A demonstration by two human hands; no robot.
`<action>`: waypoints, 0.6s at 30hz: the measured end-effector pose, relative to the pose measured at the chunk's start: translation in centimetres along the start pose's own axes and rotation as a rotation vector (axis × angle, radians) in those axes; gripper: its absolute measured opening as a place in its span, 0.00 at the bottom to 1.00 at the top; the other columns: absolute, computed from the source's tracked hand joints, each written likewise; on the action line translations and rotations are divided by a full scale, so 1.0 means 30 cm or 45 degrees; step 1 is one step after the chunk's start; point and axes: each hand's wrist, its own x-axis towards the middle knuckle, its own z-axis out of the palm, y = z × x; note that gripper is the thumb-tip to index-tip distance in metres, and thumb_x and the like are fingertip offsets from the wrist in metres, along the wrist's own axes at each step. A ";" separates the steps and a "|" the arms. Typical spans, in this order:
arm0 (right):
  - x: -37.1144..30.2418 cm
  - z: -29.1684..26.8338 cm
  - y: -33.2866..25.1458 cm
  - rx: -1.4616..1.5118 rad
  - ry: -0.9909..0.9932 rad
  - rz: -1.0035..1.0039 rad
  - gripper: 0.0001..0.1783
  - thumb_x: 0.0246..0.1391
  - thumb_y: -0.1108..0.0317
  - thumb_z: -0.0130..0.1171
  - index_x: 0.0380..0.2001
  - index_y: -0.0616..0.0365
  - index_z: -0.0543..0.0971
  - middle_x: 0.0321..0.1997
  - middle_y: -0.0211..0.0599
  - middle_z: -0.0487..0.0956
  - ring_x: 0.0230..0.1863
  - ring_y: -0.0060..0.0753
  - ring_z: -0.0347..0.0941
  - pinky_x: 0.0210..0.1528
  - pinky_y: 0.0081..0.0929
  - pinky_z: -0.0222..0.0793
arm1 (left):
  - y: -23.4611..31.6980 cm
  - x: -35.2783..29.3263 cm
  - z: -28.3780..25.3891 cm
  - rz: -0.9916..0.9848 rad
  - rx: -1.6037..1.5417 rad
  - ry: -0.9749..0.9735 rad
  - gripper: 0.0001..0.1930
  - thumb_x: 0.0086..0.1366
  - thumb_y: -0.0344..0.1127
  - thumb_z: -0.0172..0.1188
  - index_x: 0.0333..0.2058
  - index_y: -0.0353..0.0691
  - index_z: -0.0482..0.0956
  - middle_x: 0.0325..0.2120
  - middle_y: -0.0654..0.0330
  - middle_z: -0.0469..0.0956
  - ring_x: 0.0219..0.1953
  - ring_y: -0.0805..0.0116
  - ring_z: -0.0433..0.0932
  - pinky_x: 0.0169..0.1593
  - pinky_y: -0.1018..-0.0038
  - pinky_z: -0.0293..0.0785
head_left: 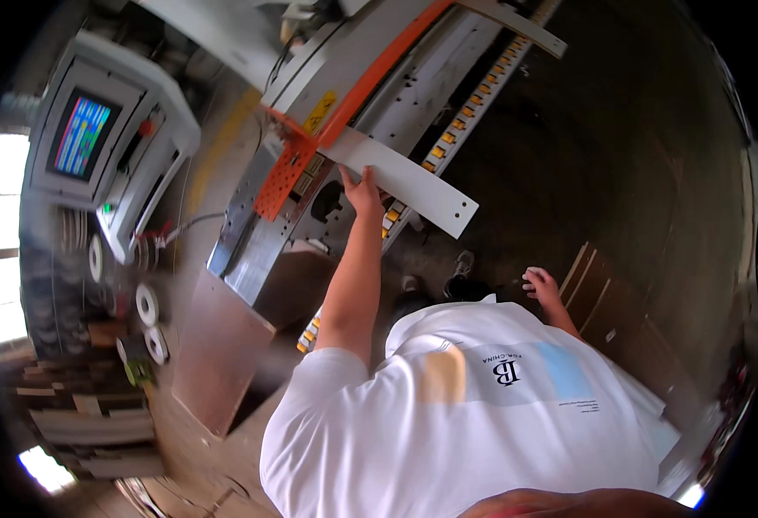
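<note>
My left arm stretches forward to a long white board (409,181) lying across the orange-and-grey machine and its roller rail. My left hand (362,191) touches the board's near edge, with two fingers spread against it; the other fingers are hidden. The board's right end has two small dark holes and sticks out past the rail. My right hand (541,285) hangs low at my right side, fingers loosely bent and apart. Pale patches show at its fingertips, and no held object can be made out. Brown panels (599,298) are beside it.
The machine's orange guard (285,175) stands just left of the board. A rail with yellow rollers (448,136) runs diagonally past me. Another pale board (517,28) lies across its far end. A control screen (82,135) stands at left, above white rolls (146,304). A brown panel (215,354) is nearby.
</note>
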 end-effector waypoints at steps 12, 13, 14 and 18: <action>-0.828 0.338 0.718 0.708 0.642 0.317 0.18 0.59 0.51 0.60 0.40 0.55 0.80 0.33 0.28 0.80 0.29 0.23 0.74 0.30 0.22 0.69 | -0.071 -0.109 0.150 -0.304 0.531 -0.590 0.22 0.72 0.50 0.45 0.58 0.44 0.64 0.49 0.57 0.74 0.46 0.59 0.73 0.47 0.59 0.69; -0.870 0.356 0.817 0.433 0.687 0.301 0.18 0.60 0.52 0.58 0.40 0.56 0.80 0.31 0.29 0.80 0.28 0.24 0.75 0.29 0.23 0.69 | -0.096 -0.137 0.119 -0.061 0.528 -0.775 0.18 0.70 0.45 0.54 0.53 0.44 0.69 0.42 0.61 0.75 0.40 0.66 0.74 0.44 0.67 0.70; -0.912 0.391 0.924 0.153 0.707 0.319 0.18 0.61 0.52 0.57 0.39 0.57 0.80 0.29 0.31 0.81 0.27 0.25 0.75 0.29 0.23 0.70 | -0.096 -0.251 0.117 -0.131 0.460 -0.794 0.16 0.66 0.37 0.59 0.51 0.40 0.73 0.38 0.63 0.76 0.32 0.69 0.74 0.37 0.71 0.70; -1.055 0.547 1.096 0.838 0.938 0.695 0.20 0.62 0.54 0.52 0.39 0.61 0.82 0.34 0.38 0.84 0.32 0.28 0.79 0.29 0.26 0.72 | -0.245 -0.551 0.016 -0.369 0.581 -1.177 0.05 0.67 0.35 0.59 0.34 0.41 0.78 0.23 0.64 0.76 0.23 0.76 0.71 0.27 0.79 0.68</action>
